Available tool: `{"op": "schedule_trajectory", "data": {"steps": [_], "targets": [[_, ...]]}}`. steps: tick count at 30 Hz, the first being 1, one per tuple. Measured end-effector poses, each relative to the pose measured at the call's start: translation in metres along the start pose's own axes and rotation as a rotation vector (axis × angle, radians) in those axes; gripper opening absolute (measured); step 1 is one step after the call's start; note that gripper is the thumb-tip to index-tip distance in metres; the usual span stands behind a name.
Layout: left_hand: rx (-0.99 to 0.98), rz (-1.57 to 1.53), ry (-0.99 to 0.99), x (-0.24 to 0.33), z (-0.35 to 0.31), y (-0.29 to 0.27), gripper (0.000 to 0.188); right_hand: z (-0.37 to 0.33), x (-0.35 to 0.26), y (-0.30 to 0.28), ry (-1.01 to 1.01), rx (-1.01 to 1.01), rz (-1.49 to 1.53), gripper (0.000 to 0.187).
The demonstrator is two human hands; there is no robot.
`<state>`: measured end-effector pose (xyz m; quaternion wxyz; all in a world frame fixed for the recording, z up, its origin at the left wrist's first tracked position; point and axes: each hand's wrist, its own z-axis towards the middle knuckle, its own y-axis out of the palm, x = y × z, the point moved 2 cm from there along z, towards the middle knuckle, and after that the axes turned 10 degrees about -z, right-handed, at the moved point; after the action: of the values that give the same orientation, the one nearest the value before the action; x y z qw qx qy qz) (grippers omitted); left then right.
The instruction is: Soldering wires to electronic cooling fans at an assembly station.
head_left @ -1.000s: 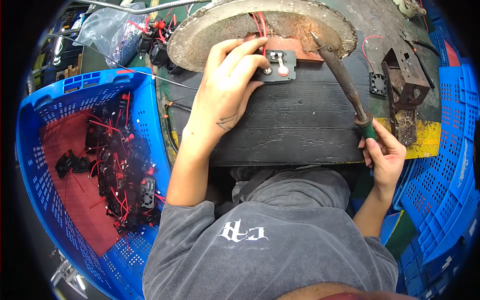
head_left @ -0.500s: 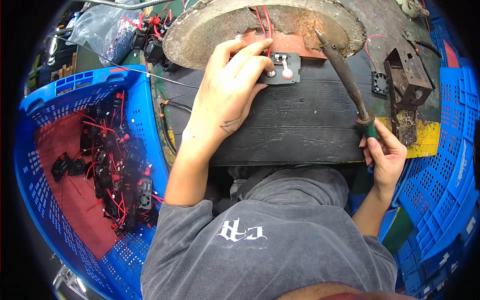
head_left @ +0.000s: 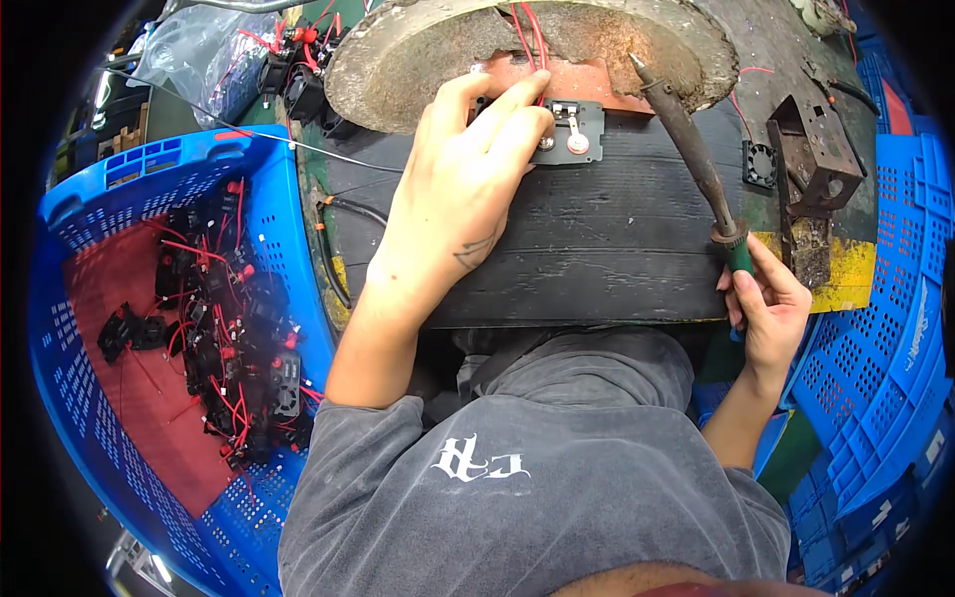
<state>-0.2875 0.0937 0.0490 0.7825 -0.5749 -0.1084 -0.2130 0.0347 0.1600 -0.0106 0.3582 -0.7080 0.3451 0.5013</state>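
Observation:
My left hand (head_left: pixel 460 189) lies on the dark wooden bench (head_left: pixel 597 249), its fingertips pressing a small black socket part (head_left: pixel 575 131) with two round metal terminals and red wires (head_left: pixel 527 30) leading up from it. My right hand (head_left: pixel 766 308) grips the green handle of a long rusty soldering iron (head_left: pixel 686 134). The iron slants up and left, its tip hanging just right of the part, above an orange pad (head_left: pixel 587 85).
A blue plastic crate (head_left: pixel 90 398) at my left holds several black parts with red wires. A crusted round slab (head_left: pixel 448 50) sits behind the part. A rusty metal bracket (head_left: pixel 816 159) and small black fan (head_left: pixel 759 164) stand right. More blue crates (head_left: pixel 885 378) line the right.
The soldering iron's tip has moved slightly closer to the part. My left hand has kept its hold on the part.

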Motion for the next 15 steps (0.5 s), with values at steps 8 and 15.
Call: {"op": "schedule_trajectory", "data": {"steps": [8,15], "targets": [[0.001,-0.063,-0.071,0.0028,-0.0027,-0.0044,0.041,0.0004,-0.0024,0.0011,0.014,-0.004,0.000,0.044],[-0.021,-0.046,-0.005,-0.0051,0.0021,-0.0025,0.043,-0.0007,-0.0008,-0.0003,0.018,0.003,-0.002,0.044]]}}
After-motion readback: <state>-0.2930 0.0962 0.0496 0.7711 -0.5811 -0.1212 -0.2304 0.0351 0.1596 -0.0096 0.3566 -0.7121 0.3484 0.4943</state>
